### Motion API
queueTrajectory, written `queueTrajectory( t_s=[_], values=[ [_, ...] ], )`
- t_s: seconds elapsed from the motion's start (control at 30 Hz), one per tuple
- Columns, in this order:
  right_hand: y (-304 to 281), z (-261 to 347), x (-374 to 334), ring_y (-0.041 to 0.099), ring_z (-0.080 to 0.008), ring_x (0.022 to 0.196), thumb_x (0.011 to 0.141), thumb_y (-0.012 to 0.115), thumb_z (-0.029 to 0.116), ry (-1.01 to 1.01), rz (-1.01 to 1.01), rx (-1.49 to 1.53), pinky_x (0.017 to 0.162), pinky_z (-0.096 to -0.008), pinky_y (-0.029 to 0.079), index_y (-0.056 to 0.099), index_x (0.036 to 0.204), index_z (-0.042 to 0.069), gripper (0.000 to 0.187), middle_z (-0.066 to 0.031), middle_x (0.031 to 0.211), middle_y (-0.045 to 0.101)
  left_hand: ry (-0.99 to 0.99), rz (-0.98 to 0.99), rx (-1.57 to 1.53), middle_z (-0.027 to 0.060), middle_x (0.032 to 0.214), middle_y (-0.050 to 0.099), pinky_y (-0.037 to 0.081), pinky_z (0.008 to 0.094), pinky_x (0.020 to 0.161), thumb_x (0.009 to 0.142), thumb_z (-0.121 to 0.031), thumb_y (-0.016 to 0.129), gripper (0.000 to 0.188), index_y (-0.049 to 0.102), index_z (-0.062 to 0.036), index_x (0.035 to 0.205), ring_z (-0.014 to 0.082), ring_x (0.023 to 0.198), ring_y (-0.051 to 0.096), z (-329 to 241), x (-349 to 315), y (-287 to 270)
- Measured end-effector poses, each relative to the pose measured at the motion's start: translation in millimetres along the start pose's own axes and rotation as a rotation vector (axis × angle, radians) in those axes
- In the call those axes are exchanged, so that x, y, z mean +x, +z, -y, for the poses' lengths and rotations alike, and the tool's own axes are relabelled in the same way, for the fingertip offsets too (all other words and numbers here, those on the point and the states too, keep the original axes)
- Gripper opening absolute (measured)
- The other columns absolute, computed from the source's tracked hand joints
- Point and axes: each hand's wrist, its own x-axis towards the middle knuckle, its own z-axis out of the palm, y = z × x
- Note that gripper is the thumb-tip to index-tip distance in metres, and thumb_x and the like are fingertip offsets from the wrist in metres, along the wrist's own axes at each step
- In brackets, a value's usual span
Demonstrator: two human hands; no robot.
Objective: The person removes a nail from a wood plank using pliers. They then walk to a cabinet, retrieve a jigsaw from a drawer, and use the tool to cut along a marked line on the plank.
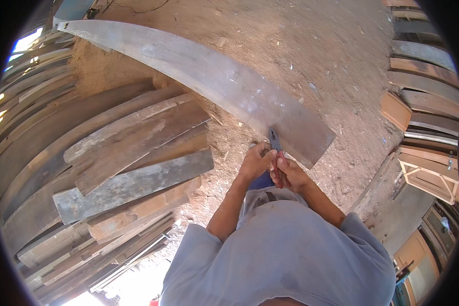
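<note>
A pair of pliers (275, 138) with grey metal jaws and red handles is held upright in front of my body, jaws pointing away from me. My right hand (290, 176) is closed around the red handles. Beside it, my left hand (256, 162) is closed too, its thumb against the pliers near the joint; whether anything else is in its fingers is hidden. Just beyond both hands lies the near end of a long, wide board (229, 76) with a grey, worn surface. The jaws overlap the board in view; I cannot tell if they touch it.
Planks lie heaped on my left, among them a grey weathered plank (137, 183). Along the right stand more boards (423, 56) and wooden panels (427, 178). Sawdust (107, 76) is piled beside the long board's far part, and chips litter the dirt floor (336, 56).
</note>
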Motion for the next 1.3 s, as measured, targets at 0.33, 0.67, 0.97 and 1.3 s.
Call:
queueTrajectory(
  t_s=[0.33, 0.67, 0.97, 1.3],
  values=[
    [31, 15, -8, 0.050, -0.0125, 0.051, 0.099, 0.051, 0.053, 0.124, -0.197, -0.050, 0.044, -0.0281, 0.042, 0.049, 0.096, 0.010, 0.044, -0.0010, 0.065, 0.050, 0.092, -0.362, -0.414, 0.0084, 0.088, 0.059, 0.055, 0.0304, 0.059, 0.098, -0.023, 0.061, 0.027, 0.051, 0.0001, 0.108, 0.0173, 0.068, 0.061, -25, 40, -17],
    [52, 19, -29, 0.052, -0.0128, 0.053, 0.095, 0.053, 0.060, 0.037, -0.205, 0.148, 0.047, -0.0284, 0.043, 0.052, 0.093, 0.009, 0.052, -0.0007, 0.065, 0.053, 0.116, -0.188, -0.398, 0.0063, 0.085, 0.057, 0.050, 0.0282, 0.054, 0.097, -0.025, 0.065, 0.038, 0.048, 0.0010, 0.119, 0.0141, 0.065, 0.058, -8, 49, -35],
    [41, 19, -49, 0.057, -0.0114, 0.058, 0.102, 0.049, 0.046, -0.307, -0.534, -0.131, 0.050, -0.0259, 0.046, 0.054, 0.105, 0.004, 0.042, -0.0038, 0.075, 0.061, -0.159, 0.033, -0.153, 0.0083, 0.090, 0.063, 0.053, 0.0291, 0.068, 0.097, -0.034, 0.064, 0.038, 0.054, -0.0001, 0.113, 0.0143, 0.075, 0.061, -8, 29, -52],
    [47, 7, -31, 0.055, -0.0137, 0.072, 0.095, 0.051, 0.003, -0.254, -0.168, -0.342, 0.068, -0.0285, 0.047, 0.061, 0.102, -0.002, 0.013, -0.0056, 0.086, 0.059, -0.042, 0.080, -0.620, 0.0058, 0.101, 0.068, 0.055, 0.0325, 0.079, 0.100, -0.018, 0.057, 0.018, 0.059, -0.0075, 0.114, 0.0157, 0.086, 0.066, 10, 28, -67]
  ],
)
